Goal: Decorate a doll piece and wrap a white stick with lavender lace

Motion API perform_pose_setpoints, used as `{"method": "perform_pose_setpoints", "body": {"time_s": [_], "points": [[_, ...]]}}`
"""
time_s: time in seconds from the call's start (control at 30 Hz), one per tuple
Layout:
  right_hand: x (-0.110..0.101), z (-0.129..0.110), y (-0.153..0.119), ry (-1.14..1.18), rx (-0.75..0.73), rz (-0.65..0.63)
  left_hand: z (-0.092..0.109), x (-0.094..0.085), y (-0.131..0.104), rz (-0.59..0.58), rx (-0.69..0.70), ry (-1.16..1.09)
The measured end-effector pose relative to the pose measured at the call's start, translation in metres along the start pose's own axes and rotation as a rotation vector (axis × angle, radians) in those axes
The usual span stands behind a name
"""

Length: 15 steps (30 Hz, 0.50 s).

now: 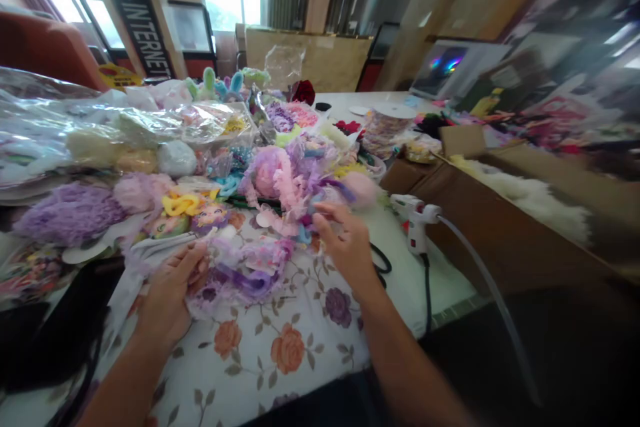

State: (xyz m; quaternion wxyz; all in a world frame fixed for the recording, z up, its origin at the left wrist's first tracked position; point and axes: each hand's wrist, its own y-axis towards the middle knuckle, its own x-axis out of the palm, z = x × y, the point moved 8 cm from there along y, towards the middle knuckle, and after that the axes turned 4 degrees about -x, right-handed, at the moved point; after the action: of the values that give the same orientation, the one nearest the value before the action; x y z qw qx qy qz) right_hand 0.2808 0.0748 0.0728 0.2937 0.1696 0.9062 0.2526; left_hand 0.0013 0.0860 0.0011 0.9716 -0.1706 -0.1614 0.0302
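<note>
My left hand (175, 287) is closed, thumb and fingers pinching the left edge of a frilly lilac lace piece (240, 267) with a shiny purple ribbon through it. The lace lies over a white floral cloth (240, 380). To its right, my right hand (347, 243) is raised with fingers bent and apart, and nothing shows between them. Its fingertips are beside a pile of pink and lilac ruffled trim (287, 187). Small doll-faced pieces with yellow loops (210, 213) sit just beyond my left hand.
A white glue gun (416, 220) with a clear glue stick and black cord stands at the right, against a cardboard box (465, 213) holding white fluff. Fluffy purple yarn (73, 213) and clear plastic bags (150, 123) crowd the left. A trim spool (390, 130) stands farther back.
</note>
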Motion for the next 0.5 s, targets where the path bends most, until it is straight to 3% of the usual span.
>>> {"method": "perform_pose_setpoints", "body": {"time_s": [0.1, 0.17, 0.27, 0.3, 0.37, 0.5], "points": [[-0.064, 0.051, -0.03, -0.149, 0.247, 0.266, -0.001, 0.001, -0.001, -0.002, 0.04, 0.134], [-0.105, 0.079, -0.053, -0.334, 0.306, 0.447, -0.002, 0.002, -0.002, -0.011, 0.052, 0.19], [-0.145, 0.112, -0.066, -0.552, 0.365, 0.532, -0.006, 0.003, -0.002, -0.019, 0.043, 0.235], [-0.152, 0.125, -0.063, -0.578, 0.422, 0.505, -0.007, 0.003, -0.002, -0.024, 0.039, 0.247], [-0.153, 0.152, -0.05, -0.569, 0.571, 0.33, -0.009, 0.004, -0.001, -0.042, 0.044, 0.288], [-0.149, 0.175, -0.023, -0.55, 0.705, 0.117, -0.003, 0.007, -0.002, -0.047, 0.14, 0.422]]}}
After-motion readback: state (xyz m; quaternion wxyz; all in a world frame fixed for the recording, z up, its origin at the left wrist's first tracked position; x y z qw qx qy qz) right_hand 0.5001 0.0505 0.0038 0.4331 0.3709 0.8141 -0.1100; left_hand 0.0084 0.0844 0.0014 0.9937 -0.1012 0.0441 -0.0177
